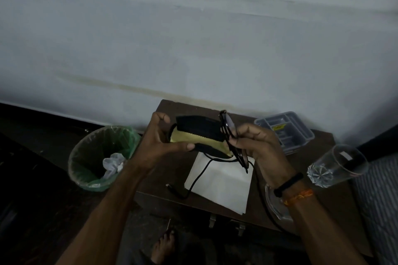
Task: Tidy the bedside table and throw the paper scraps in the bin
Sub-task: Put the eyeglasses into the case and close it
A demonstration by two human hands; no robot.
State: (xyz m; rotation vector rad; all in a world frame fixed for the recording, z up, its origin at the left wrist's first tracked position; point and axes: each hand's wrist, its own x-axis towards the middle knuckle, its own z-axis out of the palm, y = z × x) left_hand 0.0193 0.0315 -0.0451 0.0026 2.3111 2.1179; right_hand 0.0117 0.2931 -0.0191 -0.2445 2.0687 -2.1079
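Observation:
My left hand (160, 143) grips the left end of an open black glasses case (199, 130) with a yellow lining, held above the dark bedside table (323, 161). My right hand (261, 146) pinches a pair of folded dark glasses (231, 135) upright at the case's right end. Under the hands, a sheet of white paper (221, 183) lies on the table with a black cable (199, 178) running across it. On the floor to the left of the table stands a bin (90, 170) lined with a green bag, with crumpled white scraps inside.
A grey plastic organiser tray (299, 137) sits at the table's back right. A clear drinking glass (336, 168) stands at the right edge and a glass dish (274, 204) lies under my right wrist. A white wall is behind; my bare foot (161, 247) is on the dark floor.

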